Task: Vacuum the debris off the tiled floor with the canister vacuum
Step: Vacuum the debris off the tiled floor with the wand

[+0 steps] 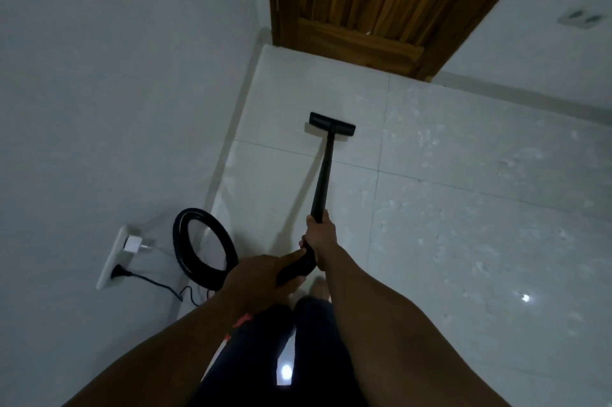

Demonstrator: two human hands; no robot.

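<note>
A black vacuum wand (pixel 324 174) slopes down from my hands to a flat black floor nozzle (pixel 332 123), which rests on the white tiled floor (pixel 463 324) near the left wall. My right hand (pixel 320 234) grips the wand's upper end. My left hand (pixel 265 277) is closed on the black handle just behind it. The black hose (pixel 202 241) loops down to my left. Pale specks of debris (pixel 430 141) are scattered over the tiles to the right of the nozzle. The canister itself is out of sight.
A wooden door (pixel 381 2) stands at the far end of the floor. On the left wall a socket plate (pixel 116 257) holds a white adapter (pixel 132 244) and a black plug with its cord (pixel 159 284) trailing down. My dark-trousered legs (pixel 298 357) are below.
</note>
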